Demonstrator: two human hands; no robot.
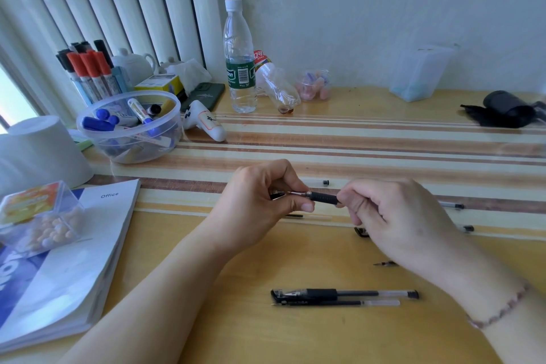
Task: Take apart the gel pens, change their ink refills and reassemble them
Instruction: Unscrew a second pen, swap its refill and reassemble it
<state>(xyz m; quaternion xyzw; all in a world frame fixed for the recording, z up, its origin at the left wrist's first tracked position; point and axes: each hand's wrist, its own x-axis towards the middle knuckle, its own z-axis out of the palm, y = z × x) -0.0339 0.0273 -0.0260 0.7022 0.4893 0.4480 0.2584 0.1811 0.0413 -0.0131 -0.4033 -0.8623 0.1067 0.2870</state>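
Above the desk (295,334), a person's right hand (399,221) grips a gel pen (323,197) by its barrel while the left hand (260,201) pinches its metal tip. The tip-unscrewing or tightening step seems underway; next likely calls for twisting. A spare refill (336,303) lies nearby.

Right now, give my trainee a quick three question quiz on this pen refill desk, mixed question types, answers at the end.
1. True or false: the left hand and right hand both hold the gel pen above the table.
2. What lies directly beside the capped gel pen near the front edge? A) a marker B) a loose ink refill C) scissors
3. Fill in: the blue-capped markers sit in a clear plastic ____.

Key: 1 true; 2 B; 3 bowl.
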